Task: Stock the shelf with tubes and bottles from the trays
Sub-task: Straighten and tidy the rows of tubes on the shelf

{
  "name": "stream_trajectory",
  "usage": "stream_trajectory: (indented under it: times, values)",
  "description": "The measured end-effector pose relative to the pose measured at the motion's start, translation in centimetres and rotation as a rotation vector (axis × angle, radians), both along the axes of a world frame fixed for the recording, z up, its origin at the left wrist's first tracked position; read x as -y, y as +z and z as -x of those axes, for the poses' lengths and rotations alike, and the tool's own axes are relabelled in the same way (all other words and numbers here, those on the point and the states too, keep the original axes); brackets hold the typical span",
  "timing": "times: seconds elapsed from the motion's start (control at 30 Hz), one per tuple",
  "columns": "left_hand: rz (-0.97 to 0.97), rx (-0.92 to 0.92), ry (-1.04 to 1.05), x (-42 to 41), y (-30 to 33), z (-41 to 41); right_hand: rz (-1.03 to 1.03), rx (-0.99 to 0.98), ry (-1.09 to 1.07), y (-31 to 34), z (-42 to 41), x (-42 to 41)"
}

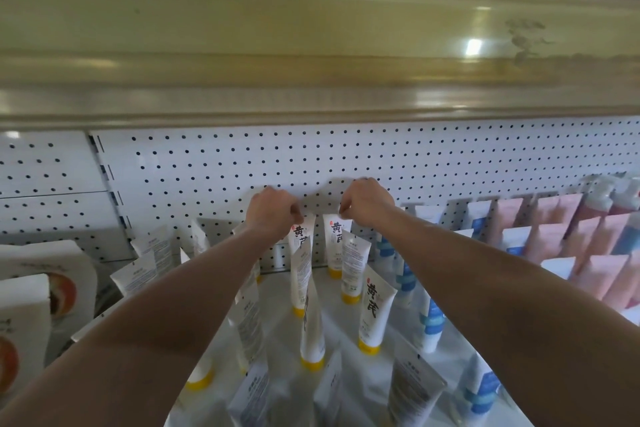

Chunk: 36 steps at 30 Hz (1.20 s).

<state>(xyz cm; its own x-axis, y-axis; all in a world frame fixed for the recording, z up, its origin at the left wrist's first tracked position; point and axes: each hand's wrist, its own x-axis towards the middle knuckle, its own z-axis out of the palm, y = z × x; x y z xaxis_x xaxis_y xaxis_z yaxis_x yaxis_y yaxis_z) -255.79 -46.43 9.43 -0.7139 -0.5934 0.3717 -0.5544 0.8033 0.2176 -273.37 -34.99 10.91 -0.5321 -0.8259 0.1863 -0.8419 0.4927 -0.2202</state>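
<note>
Both arms reach to the back of a white shelf [349, 326]. My left hand [273, 213] pinches the crimped top of a white yellow-capped tube [300, 236] standing cap-down against the pegboard. My right hand [367, 201] pinches the top of a like tube [334, 246] just beside it. In front of them several more white tubes with yellow caps [374, 308] stand cap-down in rows, some leaning. No tray is in view.
A white pegboard back wall [207, 170] rises behind the shelf. Blue-and-white tubes [431, 322] and pink tubes [550, 243] fill the right side. White boxes with orange pictures [38, 308] sit at the left. A beige shelf edge [311, 87] overhangs above.
</note>
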Motion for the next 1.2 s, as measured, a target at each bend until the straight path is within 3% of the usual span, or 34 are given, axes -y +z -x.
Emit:
stream_trajectory:
  times: [1.2]
  values:
    - [-0.062,0.039,0.033,-0.29,0.57,-0.26,0.044,0.051,-0.003,0.46,-0.68,-0.69]
